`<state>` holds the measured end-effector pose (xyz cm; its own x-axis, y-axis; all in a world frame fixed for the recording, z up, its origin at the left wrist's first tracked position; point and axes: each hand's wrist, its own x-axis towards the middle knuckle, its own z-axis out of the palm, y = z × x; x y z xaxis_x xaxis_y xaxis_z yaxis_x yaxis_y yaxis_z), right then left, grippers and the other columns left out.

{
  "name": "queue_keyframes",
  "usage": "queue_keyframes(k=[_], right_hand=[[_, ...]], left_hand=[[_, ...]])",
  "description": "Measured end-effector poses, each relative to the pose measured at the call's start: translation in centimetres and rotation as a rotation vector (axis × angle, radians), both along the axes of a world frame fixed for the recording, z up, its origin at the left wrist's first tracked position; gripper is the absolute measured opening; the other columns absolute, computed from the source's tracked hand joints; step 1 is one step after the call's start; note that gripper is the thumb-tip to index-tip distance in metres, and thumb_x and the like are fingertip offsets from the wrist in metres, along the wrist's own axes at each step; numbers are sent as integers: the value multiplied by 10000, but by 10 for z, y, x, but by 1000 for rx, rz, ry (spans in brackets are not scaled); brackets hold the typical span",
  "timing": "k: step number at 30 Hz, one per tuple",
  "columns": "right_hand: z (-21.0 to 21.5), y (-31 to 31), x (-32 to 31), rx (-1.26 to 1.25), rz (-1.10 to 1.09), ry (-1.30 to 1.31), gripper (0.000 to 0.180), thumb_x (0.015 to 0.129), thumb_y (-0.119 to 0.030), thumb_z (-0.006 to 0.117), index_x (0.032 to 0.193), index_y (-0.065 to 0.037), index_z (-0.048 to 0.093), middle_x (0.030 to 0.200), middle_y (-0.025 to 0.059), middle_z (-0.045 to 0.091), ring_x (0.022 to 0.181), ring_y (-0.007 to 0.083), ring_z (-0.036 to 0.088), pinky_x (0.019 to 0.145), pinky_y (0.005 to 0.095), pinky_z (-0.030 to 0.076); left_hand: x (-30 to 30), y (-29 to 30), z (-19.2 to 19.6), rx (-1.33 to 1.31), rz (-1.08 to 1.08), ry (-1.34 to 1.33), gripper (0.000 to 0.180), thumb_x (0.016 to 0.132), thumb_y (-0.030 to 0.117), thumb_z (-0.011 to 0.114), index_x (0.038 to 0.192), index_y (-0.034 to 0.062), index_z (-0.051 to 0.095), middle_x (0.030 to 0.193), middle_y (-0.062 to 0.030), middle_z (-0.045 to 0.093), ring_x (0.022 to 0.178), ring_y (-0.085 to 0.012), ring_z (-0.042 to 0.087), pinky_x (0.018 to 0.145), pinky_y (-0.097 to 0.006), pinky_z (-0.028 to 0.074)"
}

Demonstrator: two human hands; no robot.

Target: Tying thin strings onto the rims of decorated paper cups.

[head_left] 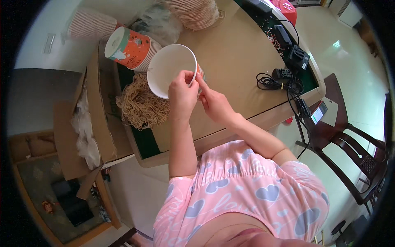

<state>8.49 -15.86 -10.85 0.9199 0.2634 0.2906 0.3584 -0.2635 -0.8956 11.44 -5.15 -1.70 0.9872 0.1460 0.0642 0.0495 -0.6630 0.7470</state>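
Observation:
A large white-lined paper bucket (pixel 166 68) is tipped on the table with its mouth toward me, and a bit of orange print shows on its outside. My left hand (pixel 183 94) is closed at the right side of the rim, fingertips pinched there. From the outer side, my right hand (pixel 216 105) meets it, its fingers also closed on the rim. Whether a thin cord lies between the fingertips is too small to tell. Just left of the bucket lies a loose bundle of tan twine (pixel 144 105). Behind that, a stack of orange and green printed paper buckets (pixel 131 47) lies on its side.
More nested buckets (pixel 191 14) and a clear plastic bag (pixel 158 24) are at the back. An open cardboard box (pixel 98 107) stands left. Black cables and adapters (pixel 284 80) lie along the table's right edge. Beyond is a dark wooden chair (pixel 345 140) with a phone (pixel 319 113) on it.

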Motion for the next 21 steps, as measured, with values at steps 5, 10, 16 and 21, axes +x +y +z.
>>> queue_keyframes(k=[5, 10, 16, 21], right_hand=[[16, -16, 5, 303, -30, 122, 509, 897, 49, 498, 1373, -102, 397, 804, 72, 574, 716, 169, 589, 638, 293, 470], [37, -33, -8, 686, 87, 243, 252, 940, 46, 463, 1173, -49, 447, 892, 37, 587, 807, 89, 575, 662, 221, 440], [57, -42, -20, 583, 102, 155, 227, 913, 53, 492, 1127, -21, 475, 838, 41, 596, 760, 77, 560, 617, 224, 441], [63, -49, -14, 305, 144, 55, 119, 858, 42, 632, 963, -7, 605, 761, -6, 528, 617, 44, 439, 533, 202, 353]], left_hand=[[-11, 9, 4, 59, -53, -63, 206, 815, 22, 637, 1019, -2, 621, 908, -143, 684, 781, -246, 674, 708, -350, 527], [-37, 3, 31, -9, -319, -246, 463, 769, -25, 668, 1216, 68, 592, 1220, -103, 580, 725, -169, 614, 705, -290, 524], [-58, 15, 27, -86, -401, -97, 249, 793, 26, 687, 1040, 56, 701, 914, -66, 680, 670, -169, 625, 599, -275, 506], [-64, 17, 31, -14, -302, -56, 104, 809, 23, 680, 910, 10, 705, 817, -85, 666, 674, -165, 628, 600, -269, 492]])
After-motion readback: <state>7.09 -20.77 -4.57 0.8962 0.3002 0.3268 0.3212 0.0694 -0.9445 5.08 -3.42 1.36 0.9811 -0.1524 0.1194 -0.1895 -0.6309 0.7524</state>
